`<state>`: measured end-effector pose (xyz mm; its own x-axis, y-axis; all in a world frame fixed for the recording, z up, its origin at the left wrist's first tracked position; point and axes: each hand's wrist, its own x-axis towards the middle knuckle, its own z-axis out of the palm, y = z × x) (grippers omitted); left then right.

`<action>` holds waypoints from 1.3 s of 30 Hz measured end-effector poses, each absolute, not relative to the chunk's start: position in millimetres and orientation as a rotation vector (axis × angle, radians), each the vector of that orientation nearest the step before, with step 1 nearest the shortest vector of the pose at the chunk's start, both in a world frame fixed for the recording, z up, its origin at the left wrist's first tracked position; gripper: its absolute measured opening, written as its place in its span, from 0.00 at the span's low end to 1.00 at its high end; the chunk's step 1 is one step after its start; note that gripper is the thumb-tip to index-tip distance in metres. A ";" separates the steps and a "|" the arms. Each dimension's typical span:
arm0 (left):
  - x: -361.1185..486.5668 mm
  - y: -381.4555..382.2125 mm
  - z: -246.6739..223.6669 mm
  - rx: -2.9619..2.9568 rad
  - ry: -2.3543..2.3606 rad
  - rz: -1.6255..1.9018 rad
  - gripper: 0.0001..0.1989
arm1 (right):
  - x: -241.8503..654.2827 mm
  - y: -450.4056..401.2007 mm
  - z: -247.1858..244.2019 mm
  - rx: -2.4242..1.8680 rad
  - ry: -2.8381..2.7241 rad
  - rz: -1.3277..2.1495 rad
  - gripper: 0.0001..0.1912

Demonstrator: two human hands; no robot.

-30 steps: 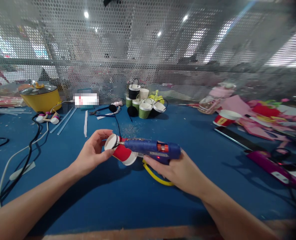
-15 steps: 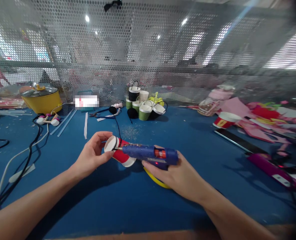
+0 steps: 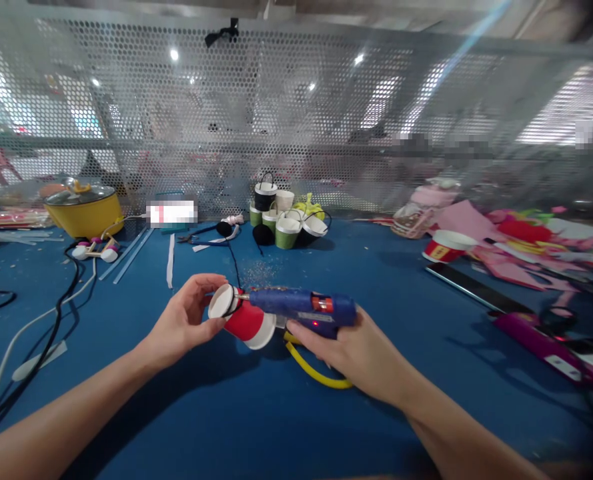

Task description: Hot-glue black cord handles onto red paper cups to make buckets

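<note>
A red and white paper cup (image 3: 250,323) lies tilted on its side in the air, gripped at its bottom end by my left hand (image 3: 192,319). Black cord (image 3: 237,267) runs round that end of the cup and trails back across the table. My right hand (image 3: 349,347) is wrapped round the handle of a blue glue gun (image 3: 296,308), whose small red light is lit. The gun's metal nozzle points left and meets the cup close to the cord. Below the gun hangs a yellow curved strip (image 3: 321,377), partly hidden by my right hand.
Several small cups with handles (image 3: 287,230) stand at the back middle, beside black yarn balls (image 3: 263,235). To the left are a yellow pot (image 3: 83,212), pliers (image 3: 201,233) and cables (image 3: 63,287). A phone (image 3: 476,288), a purple power strip (image 3: 536,343) and pink scraps (image 3: 469,230) lie right.
The cup has turned a little in my left hand, and the glue gun's nozzle has shifted slightly up and right along the cord. More of the yellow strip shows. The camera view has tilted slightly upward.
</note>
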<state>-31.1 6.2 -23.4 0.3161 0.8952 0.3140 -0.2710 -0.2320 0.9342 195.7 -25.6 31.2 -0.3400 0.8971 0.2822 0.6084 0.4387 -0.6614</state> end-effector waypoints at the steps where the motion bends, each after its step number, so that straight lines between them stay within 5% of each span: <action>1: -30.9 6.2 -23.4 1.386 0.626 1.228 0.22 | 195.7 -25.4 31.4 -1.256 -2.072 0.601 0.08; 39: -29.7 4.5 -22.3 1.370 0.628 1.186 0.24 | 193.4 -22.7 34.5 -1.255 -2.050 0.601 0.09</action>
